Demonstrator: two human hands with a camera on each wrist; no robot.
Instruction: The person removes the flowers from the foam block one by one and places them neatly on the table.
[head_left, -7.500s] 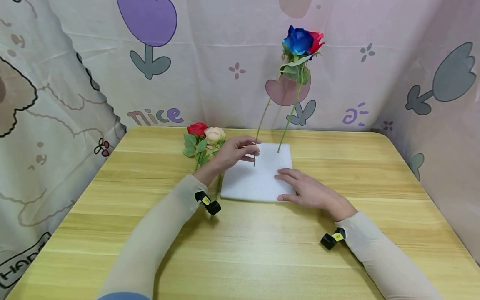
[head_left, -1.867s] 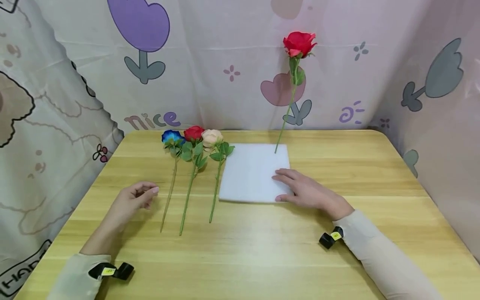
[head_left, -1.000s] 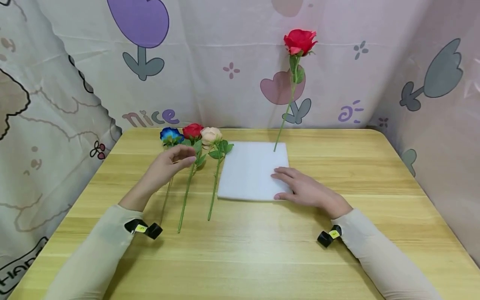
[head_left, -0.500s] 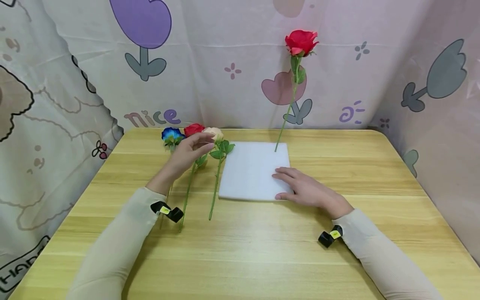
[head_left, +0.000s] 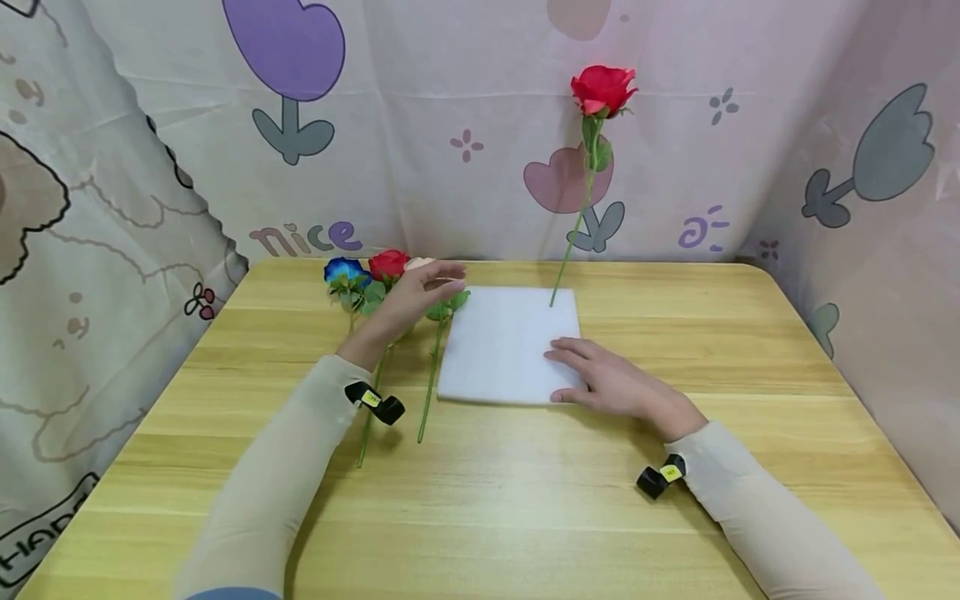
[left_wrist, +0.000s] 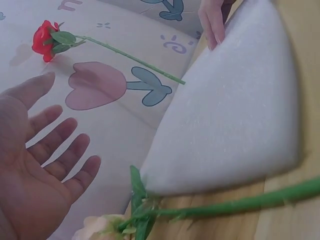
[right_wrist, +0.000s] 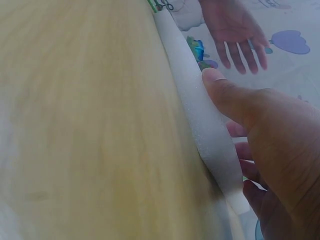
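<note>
My left hand (head_left: 412, 296) hovers over the lying flowers with nothing in it. The left wrist view shows its fingers extended and apart. Partly hidden beneath it is a cream rose (left_wrist: 100, 229), its green stem toward me. To its left lie a red rose (head_left: 387, 263) and a blue rose (head_left: 345, 271). My right hand (head_left: 611, 379) rests with spread fingers on the right edge of a white foam board (head_left: 495, 350). Another red rose (head_left: 602, 90) stands in the board near its back right corner, leaning slightly right.
Both hands work over a wooden table (head_left: 510, 508). Behind and beside it hangs a printed cloth (head_left: 420, 67). A small black camera (head_left: 378, 406) is strapped to the left wrist, and a similar black camera (head_left: 662, 477) to the right.
Earlier, my left hand held a blue rose by its stem over the board; that rose now lies leftmost on the table. Since then the hand has moved rightward, empty, across the flowers. My right hand stays put.
</note>
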